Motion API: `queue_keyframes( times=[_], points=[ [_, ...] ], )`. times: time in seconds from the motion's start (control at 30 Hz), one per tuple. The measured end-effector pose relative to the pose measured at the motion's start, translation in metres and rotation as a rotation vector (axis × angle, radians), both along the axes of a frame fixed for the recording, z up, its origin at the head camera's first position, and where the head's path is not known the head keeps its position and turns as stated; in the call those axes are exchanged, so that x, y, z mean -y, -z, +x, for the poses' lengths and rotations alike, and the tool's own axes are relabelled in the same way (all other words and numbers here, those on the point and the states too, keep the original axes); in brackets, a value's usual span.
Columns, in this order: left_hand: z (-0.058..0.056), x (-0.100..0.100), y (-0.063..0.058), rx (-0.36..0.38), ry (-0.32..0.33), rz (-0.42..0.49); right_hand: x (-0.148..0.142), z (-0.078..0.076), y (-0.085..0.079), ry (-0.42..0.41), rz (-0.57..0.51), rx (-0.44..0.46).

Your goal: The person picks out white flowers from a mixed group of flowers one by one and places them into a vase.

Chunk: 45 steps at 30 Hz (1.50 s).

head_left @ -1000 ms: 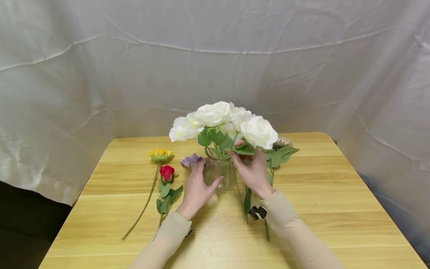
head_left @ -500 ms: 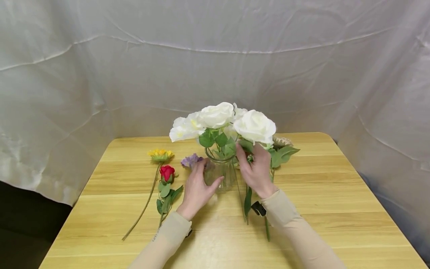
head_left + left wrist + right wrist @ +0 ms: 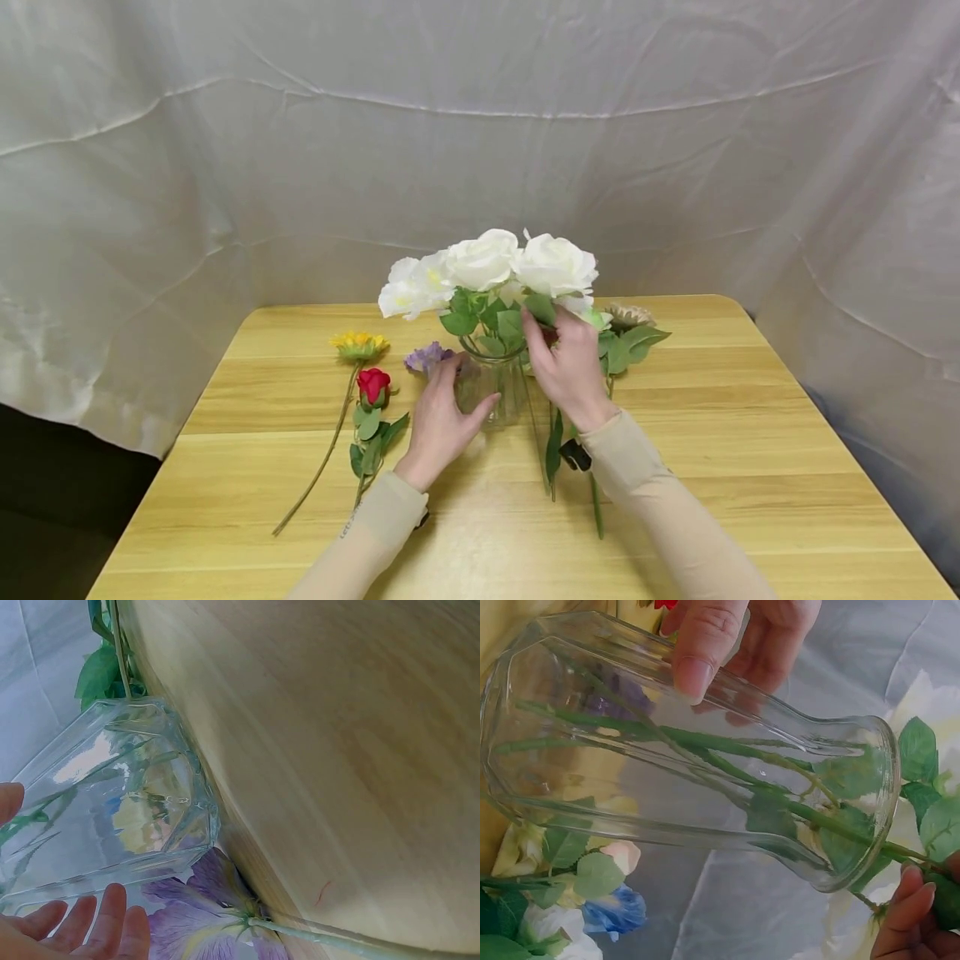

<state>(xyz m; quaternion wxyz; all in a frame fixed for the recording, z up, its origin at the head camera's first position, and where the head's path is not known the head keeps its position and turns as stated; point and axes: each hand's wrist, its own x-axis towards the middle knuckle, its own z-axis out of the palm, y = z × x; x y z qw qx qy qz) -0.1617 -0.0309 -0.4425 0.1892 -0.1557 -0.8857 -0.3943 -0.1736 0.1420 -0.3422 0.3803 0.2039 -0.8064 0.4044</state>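
A clear glass vase (image 3: pixel 510 396) stands upright on the table, holding several white flowers (image 3: pixel 482 258) with green leaves. My left hand (image 3: pixel 441 423) holds the vase by its left side; the right wrist view shows its thumb (image 3: pixel 701 656) against the glass. At the vase's mouth, my right hand (image 3: pixel 568 362) pinches the stem of a white rose (image 3: pixel 555 265) just under the bloom. That stem (image 3: pixel 855 832) runs down inside the glass, crossing other stems in the right wrist view. Beside the vase, behind the left hand, lies a purple flower (image 3: pixel 424 357).
On the left lie a yellow sunflower (image 3: pixel 358 346) and a red rose (image 3: pixel 373 386). Right of the vase lie leafy stems and a beige flower (image 3: pixel 630 317); the right wrist view shows a blue flower (image 3: pixel 615 909) there. Grey cloth (image 3: pixel 480 167) hangs behind the table (image 3: pixel 712 500).
The right hand has brought the white rose leftward, nearer the other white blooms over the vase. The left hand and vase have stayed in place.
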Motion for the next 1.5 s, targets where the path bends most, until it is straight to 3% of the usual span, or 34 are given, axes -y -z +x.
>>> queue_keyframes(
  times=[0.1,0.47,0.77,1.07,1.33,1.5],
  points=[
    [0.0,0.0,0.0,0.004,0.002,0.002,0.001,0.0,-0.001,0.015,0.015,-0.003],
    [0.001,0.0,-0.001,0.005,-0.017,-0.018,0.002,-0.001,-0.02,-0.012,-0.02,-0.147],
    [0.002,0.0,0.0,-0.016,-0.02,-0.024,0.0,-0.002,-0.019,0.044,0.078,-0.009],
    [0.001,0.0,-0.001,0.014,-0.02,-0.024,0.0,-0.002,-0.018,0.066,0.081,-0.036],
    [0.001,0.0,0.0,0.002,-0.022,-0.024,-0.002,-0.007,-0.005,0.038,0.13,0.224],
    [0.0,0.0,0.0,-0.001,-0.025,-0.03,-0.003,-0.01,0.002,0.05,0.164,0.245]
  ],
)
